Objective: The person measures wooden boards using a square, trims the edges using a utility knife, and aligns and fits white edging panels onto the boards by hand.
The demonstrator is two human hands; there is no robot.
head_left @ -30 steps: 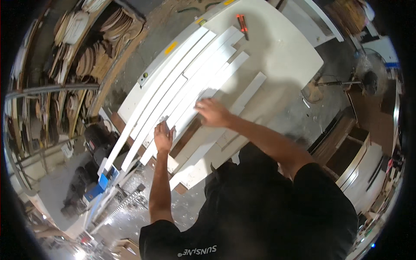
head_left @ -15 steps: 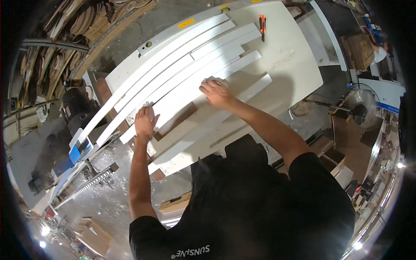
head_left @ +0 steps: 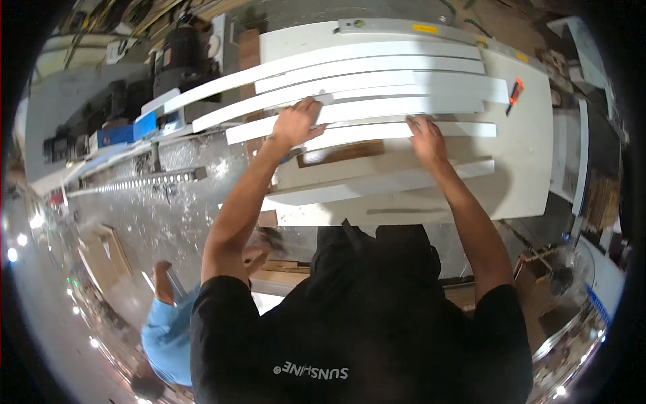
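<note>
Several long white strips (head_left: pixel 377 84) lie roughly side by side across a pale worktable (head_left: pixel 531 161). My left hand (head_left: pixel 294 126) is closed over a white strip (head_left: pixel 464 129) near the left part of the table, its thumb apart on the near side. Farther right, my right hand (head_left: pixel 428 143) grips the near strips' edge with bent fingertips. Exactly how the fingers meet the strip is partly hidden. Between my hands and my body, another white strip (head_left: pixel 390 182) lies apart, beyond a brown wooden piece (head_left: pixel 342 153) from the left hand.
An orange and black utility knife (head_left: pixel 515 96) lies at the table's right. A grey spirit level (head_left: pixel 390 27) runs along the far edge. Machinery with a dark motor (head_left: pixel 178 57) stands at far left. A person in a blue shirt (head_left: pixel 168 337) is at lower left.
The view has turned, so the strips now run more nearly level across it. My hands remain at the strips. A person in blue has come into view at lower left.
</note>
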